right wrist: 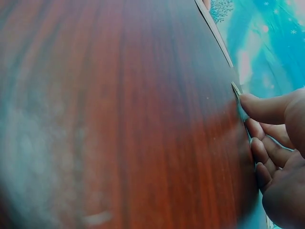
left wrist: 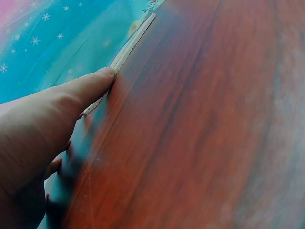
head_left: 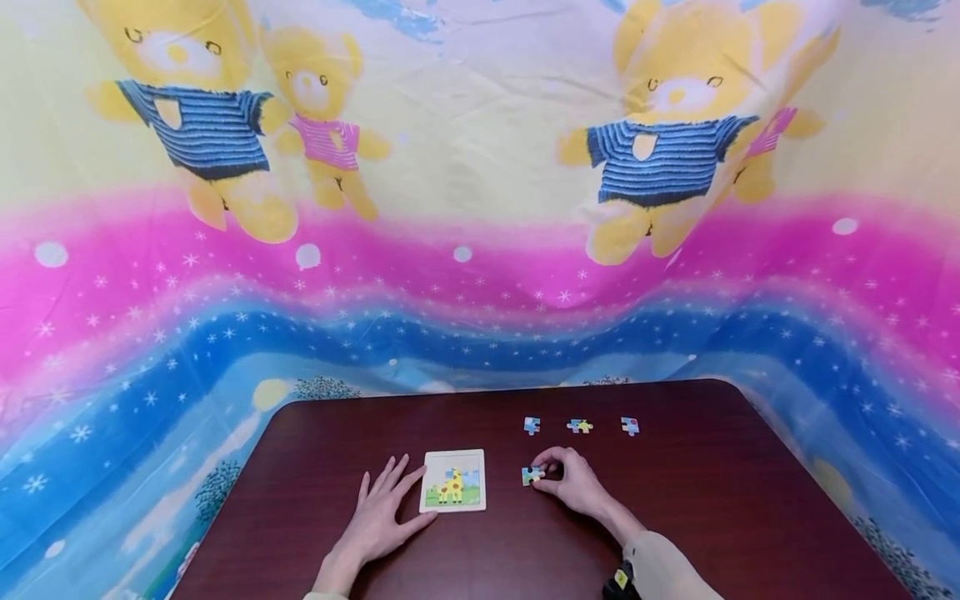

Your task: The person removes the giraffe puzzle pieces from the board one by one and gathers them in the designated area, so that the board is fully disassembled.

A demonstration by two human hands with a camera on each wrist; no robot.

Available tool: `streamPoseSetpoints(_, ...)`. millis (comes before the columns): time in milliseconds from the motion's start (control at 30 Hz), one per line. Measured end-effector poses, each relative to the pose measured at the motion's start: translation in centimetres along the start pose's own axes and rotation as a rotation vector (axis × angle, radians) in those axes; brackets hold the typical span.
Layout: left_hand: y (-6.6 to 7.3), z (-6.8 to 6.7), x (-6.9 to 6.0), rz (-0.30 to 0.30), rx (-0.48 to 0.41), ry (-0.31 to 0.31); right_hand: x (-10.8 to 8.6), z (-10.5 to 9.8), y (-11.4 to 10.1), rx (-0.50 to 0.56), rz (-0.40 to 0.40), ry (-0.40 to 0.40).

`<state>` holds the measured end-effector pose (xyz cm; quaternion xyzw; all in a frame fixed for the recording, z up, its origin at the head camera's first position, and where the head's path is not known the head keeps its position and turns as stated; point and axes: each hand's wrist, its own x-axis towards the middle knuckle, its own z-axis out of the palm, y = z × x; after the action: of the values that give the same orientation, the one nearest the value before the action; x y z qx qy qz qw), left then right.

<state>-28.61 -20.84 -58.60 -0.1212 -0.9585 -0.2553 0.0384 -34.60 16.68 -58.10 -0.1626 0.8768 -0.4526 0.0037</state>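
A square puzzle board with a pale frame lies on the table, partly filled with a giraffe picture. My left hand rests beside it with fingers spread; thumb and index finger touch its left side. In the left wrist view the thumb lies against the edge of the board. Right of the board, my right hand pinches a blue and green jigsaw piece between thumb and fingers. The right wrist view shows that piece edge-on, low at the tabletop, mostly hidden by the thumb.
Farther back on the dark wooden table lie three loose jigsaw pieces: a blue one, a blue and yellow one and a blue one with a red spot. A printed bear curtain hangs behind the table.
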Motion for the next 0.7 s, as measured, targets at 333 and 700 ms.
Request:
streamPoseSetpoints(333, 0.1, -0.1, 0.1, 0.005, 0.004, 0.005, 0.3, 0.1, -0.2, -0.022, -0.026, 0.021)
streamPoseSetpoints(700, -0.1, 0.0, 0.0, 0.000, 0.006, -0.003, 1.9, 3.0, -4.8, -0.038, -0.148, -0.061)
